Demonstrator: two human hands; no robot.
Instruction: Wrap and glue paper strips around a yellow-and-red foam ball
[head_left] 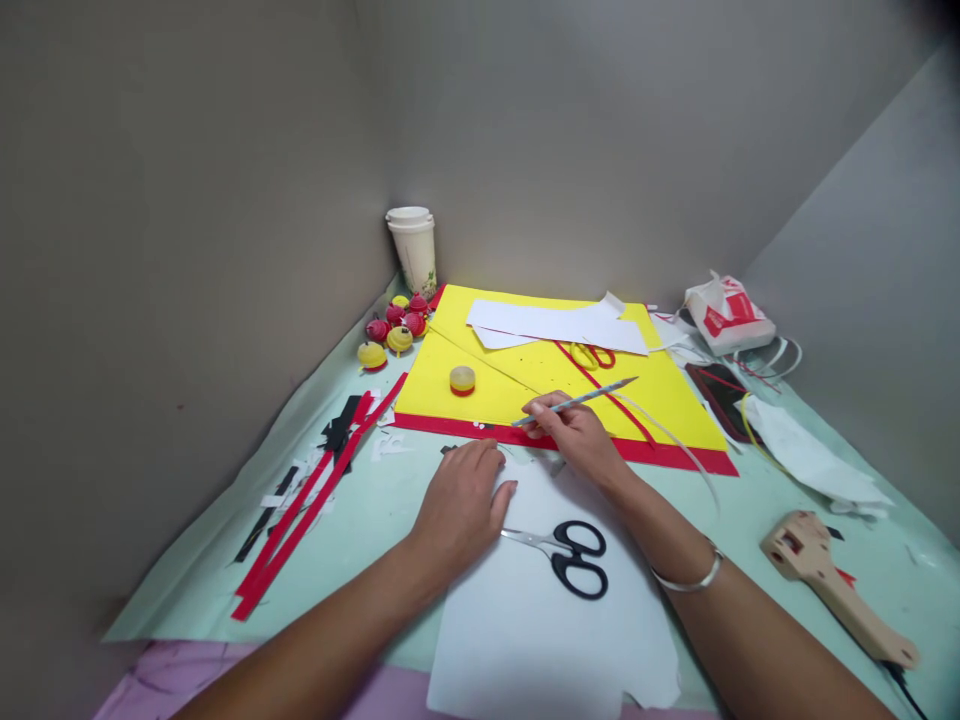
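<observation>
My right hand (571, 437) grips a grey pencil (592, 396), its tip pointing left over the near edge of a yellow sheet (487, 355) backed with red. My left hand (463, 500) rests palm down on a white paper sheet (525, 620), fingers curled loosely, holding the paper flat. Black-handled scissors (574, 556) lie on the white paper between my forearms. A silver bangle (694, 578) circles my right wrist.
A paper cup (413, 247) stands in the far corner beside several red and yellow paper balls (395, 330). Red strips (307, 500) lie left. White papers (555, 325), yellow-handled scissors (592, 355), a small yellow disc (462, 380), a tissue pack (727, 315) and a glue gun (832, 585) lie around.
</observation>
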